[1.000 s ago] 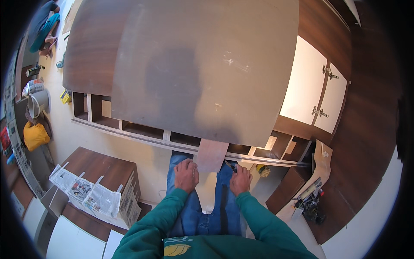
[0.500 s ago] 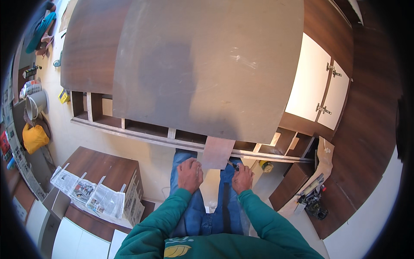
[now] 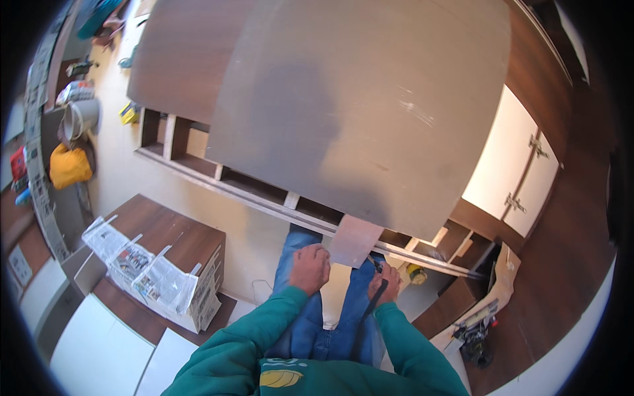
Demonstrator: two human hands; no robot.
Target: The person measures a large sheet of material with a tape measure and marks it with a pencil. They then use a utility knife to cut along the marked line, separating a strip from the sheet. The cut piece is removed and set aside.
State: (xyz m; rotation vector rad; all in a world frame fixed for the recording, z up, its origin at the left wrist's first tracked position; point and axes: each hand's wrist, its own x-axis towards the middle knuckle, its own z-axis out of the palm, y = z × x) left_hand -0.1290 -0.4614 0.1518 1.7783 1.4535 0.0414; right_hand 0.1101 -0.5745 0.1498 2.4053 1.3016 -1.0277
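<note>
Clamping a small dark-handled tool [image 3: 378, 266] in its grip, a person's right hand [image 3: 390, 285] is positioned just beside a pinkish sheet [image 3: 356, 243] lying across the front rail [image 3: 251, 201] of a brown wooden cabinet frame. The left hand [image 3: 310, 268] is at the sheet's opposite edge; whether its grip is closed on the sheet cannot be told. A broad grey-brown panel [image 3: 376, 132] covers the frame.

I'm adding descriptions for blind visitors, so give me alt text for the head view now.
A person's right hand grips a small dark slim tool beside a thin pinkish rectangular sheet, with the left hand at its other side. The sheet overlaps a pale-edged brown wooden frame near a large flat grey-brown panel.
</note>
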